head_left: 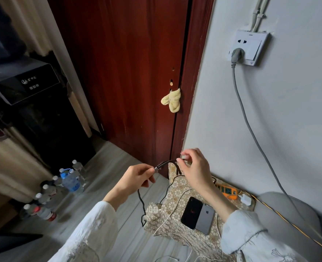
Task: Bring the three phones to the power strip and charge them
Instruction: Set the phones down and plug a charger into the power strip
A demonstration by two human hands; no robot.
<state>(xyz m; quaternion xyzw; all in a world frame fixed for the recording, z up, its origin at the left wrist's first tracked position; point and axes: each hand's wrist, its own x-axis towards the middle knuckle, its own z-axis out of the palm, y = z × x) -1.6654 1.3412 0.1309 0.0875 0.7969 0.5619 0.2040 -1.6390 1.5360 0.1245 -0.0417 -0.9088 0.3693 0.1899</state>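
My left hand pinches the plug end of a black charging cable, which hangs down in a loop to the floor. My right hand pinches the same cable a little further along, above a small table with a patterned cloth. Two phones lie face down side by side on the cloth: a black phone and a grey phone. An orange power strip sits at the table's back edge by the wall, with a white charger beside it. No third phone is in sight.
White cables trail across the cloth. A grey cord runs from a wall socket down the wall. A dark red door stands ahead. Several water bottles stand on the floor at left, beside a black water dispenser.
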